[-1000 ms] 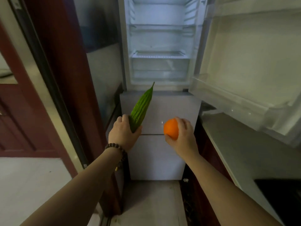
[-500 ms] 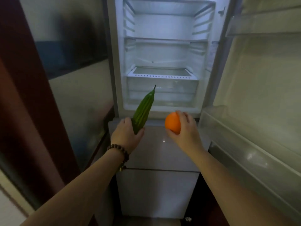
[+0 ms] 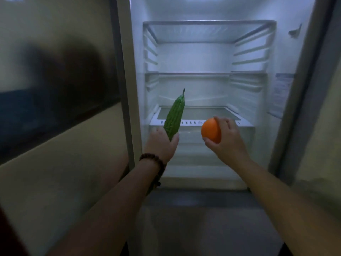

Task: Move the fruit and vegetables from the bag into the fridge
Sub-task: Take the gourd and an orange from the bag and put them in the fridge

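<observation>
Before the open fridge (image 3: pixel 206 52), the left hand (image 3: pixel 162 145) grips a green bitter gourd (image 3: pixel 175 117) pointing upward and the right hand (image 3: pixel 227 141) holds an orange (image 3: pixel 210 130), both level with the drawer cover's front edge (image 3: pixel 199 122), bare shelves above.

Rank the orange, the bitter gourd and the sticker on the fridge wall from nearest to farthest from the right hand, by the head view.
1. orange: held in the right hand.
2. bitter gourd: leftward, in the left hand.
3. sticker: on the fridge's right inner wall, up and back.
</observation>
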{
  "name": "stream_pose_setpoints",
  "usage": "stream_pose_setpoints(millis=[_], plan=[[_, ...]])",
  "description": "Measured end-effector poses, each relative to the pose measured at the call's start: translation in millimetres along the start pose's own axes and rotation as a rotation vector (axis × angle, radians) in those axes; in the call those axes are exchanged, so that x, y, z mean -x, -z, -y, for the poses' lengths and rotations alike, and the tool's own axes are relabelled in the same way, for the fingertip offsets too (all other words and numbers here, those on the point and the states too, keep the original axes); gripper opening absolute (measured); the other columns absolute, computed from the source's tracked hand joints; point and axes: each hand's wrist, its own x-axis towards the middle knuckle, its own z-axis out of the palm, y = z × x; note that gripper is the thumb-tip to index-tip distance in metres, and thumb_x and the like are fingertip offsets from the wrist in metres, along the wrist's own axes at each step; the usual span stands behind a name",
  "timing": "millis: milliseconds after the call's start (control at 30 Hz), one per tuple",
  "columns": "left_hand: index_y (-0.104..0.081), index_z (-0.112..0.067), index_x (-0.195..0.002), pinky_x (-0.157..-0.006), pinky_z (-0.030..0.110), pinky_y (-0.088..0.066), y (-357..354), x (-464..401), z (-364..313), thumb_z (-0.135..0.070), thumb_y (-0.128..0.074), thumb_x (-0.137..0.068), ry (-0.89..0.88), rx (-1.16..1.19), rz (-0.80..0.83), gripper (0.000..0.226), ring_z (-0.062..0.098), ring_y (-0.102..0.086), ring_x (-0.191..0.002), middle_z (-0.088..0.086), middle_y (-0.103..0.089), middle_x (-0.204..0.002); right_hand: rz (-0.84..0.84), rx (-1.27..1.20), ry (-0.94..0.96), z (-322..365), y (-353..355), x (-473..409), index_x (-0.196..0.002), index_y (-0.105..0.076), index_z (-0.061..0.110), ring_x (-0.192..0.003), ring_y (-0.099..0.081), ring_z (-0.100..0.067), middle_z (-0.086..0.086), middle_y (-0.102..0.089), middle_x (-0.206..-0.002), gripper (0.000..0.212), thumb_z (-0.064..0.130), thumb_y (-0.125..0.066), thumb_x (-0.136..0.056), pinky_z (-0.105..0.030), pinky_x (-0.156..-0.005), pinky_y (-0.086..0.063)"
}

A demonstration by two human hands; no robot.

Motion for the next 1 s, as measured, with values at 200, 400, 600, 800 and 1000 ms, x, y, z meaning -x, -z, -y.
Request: stream_pose_setpoints(millis=[200, 400, 600, 800, 1000], plan=[[-0.051, -0.007, -0.095, -0.055, 0.028, -0.042, -13.7, -93.6, -24.0, -0.04, -0.048, -0.086, 0.055, -0.018, 0.158, 0.035, 0.017, -0.05, -0.068, 0.005, -0.045, -0.082, -0.072, 0.044, -0.014, -20.8, -19.5, -64.4, -0.139, -0.034, 0.023, -0.122, -0.041, -0.029, -0.008, -0.033, -0.141, 0.076, 0.036, -0.074, -0.076, -0.041, -0.093, -0.041], [-0.041, -0.007, -0.127, -0.082, 0.037, -0.052, -43.2, -173.9, -29.1, -0.041, -0.062, -0.086, 0.055, -0.036, 0.213, 0.057, 0.026, -0.06, -0.095, 0.01, -0.06, -0.109, -0.038, 0.052, -0.045, -54.4, -29.5, -112.0, -0.141, -0.032, 0.025, -0.122, -0.041, -0.03, -0.008, -0.033, -0.14, 0.078, 0.039, -0.073, -0.076, -0.045, -0.096, -0.043], [-0.045, -0.007, -0.12, -0.082, 0.036, -0.049, -55.5, -236.0, -17.4, -0.042, -0.066, -0.083, 0.091, -0.126, 0.2, 0.055, 0.03, -0.057, -0.102, 0.013, -0.058, -0.115, 0.009, 0.051, -0.011, -67.6, -45.3, -155.8, -0.137, -0.035, 0.024, -0.121, -0.042, -0.029, -0.007, -0.035, -0.138, 0.075, 0.035, -0.074, -0.075, -0.037, -0.092, -0.038], [-0.052, -0.01, -0.114, -0.061, 0.028, -0.041, -60.7, -251.5, -10.8, -0.046, -0.062, -0.084, 0.143, -0.255, 0.453, 0.048, 0.018, -0.054, -0.077, 0.003, -0.054, -0.088, 0.018, 0.032, 0.097, -77.5, -55.1, -173.3, -0.138, -0.038, 0.02, -0.116, -0.045, -0.03, -0.01, -0.041, -0.135, 0.074, 0.034, -0.076, -0.075, -0.039, -0.09, -0.042], [-0.04, -0.02, -0.135, -0.09, 0.038, -0.048, -31.1, -219.0, -16.7, -0.047, -0.068, -0.078, 0.018, -0.296, 0.346, 0.069, 0.023, -0.052, -0.11, 0.005, -0.05, -0.13, 0.03, -0.013, 0.156, -79.0, -64.1, -175.6, -0.136, -0.039, 0.018, -0.115, -0.046, -0.03, -0.012, -0.041, -0.134, 0.072, 0.033, -0.075, -0.076, -0.032, -0.088, -0.039]])
